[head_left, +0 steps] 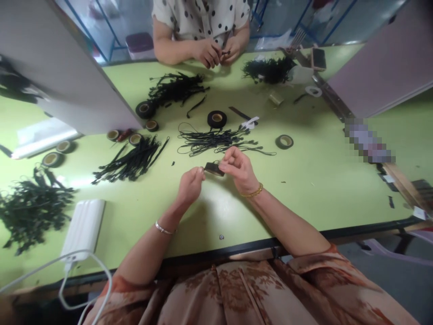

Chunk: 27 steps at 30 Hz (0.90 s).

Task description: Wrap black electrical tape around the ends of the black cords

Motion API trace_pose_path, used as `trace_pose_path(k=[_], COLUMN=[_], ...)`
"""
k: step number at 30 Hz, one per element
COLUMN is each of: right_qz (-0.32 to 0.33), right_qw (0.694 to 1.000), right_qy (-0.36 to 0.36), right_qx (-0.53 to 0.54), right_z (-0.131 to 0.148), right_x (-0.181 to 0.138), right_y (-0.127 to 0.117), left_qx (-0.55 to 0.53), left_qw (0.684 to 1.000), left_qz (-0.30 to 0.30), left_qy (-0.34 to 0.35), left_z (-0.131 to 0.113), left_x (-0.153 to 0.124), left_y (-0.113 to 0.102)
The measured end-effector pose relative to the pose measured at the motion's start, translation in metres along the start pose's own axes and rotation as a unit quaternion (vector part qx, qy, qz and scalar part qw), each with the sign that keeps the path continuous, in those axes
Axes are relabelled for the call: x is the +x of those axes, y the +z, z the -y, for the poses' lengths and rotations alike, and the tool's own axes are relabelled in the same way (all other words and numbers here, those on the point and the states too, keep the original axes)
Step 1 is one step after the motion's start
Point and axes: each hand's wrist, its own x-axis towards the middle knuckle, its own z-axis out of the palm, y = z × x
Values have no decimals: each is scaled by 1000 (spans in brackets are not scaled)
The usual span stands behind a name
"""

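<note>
Black, flat, tape-like strip (214, 169), pinched at opposite ends by the left hand (191, 185) and right hand (241, 169) above the smooth pale-green bench (314, 180), inward of its near edge, could twist or fold askew (tackiness I cannot tell) should either pinch slacken

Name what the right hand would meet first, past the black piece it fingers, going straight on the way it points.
Probably the black cords ahead of the right hand; depth is unclear, so it might pass above.

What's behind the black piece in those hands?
Beyond the black piece, loose black cords lie on the green table. The spot straight behind the piece is covered.
</note>
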Motion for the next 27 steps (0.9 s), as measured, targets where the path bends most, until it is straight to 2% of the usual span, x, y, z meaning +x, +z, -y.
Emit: trace_pose_path(k=[4, 7, 12, 15, 18, 23, 27], right_qz=[61, 88, 80, 63, 55, 74, 89], right_qw=[996, 991, 989, 991, 989, 982, 953], right_qy=[-12, 1, -4, -3, -8, -12, -38], right_qx=[-69, -96, -121, -120, -134, -171, -286], right_z=[-6, -7, -7, -8, -10, -9, -4], right_x=[1, 3, 5, 5, 4, 3, 4], right_y=[-3, -4, -5, -3, 0, 0, -6], left_qx=[-210, -234, -69, 61, 150, 183, 183], left_qw=[975, 968, 995, 997, 985, 975, 975], left_qz=[28, 63, 69, 21, -42, -57, -53], left_qy=[-72, -62, 22, 53, 78, 114, 111], left_z=[-4, -7, -7, -9, -10, -8, -6], left_x=[-1, -3, -3, -6, -11, -13, -11], left_y=[-3, -5, -9, -8, -4, 0, -3])
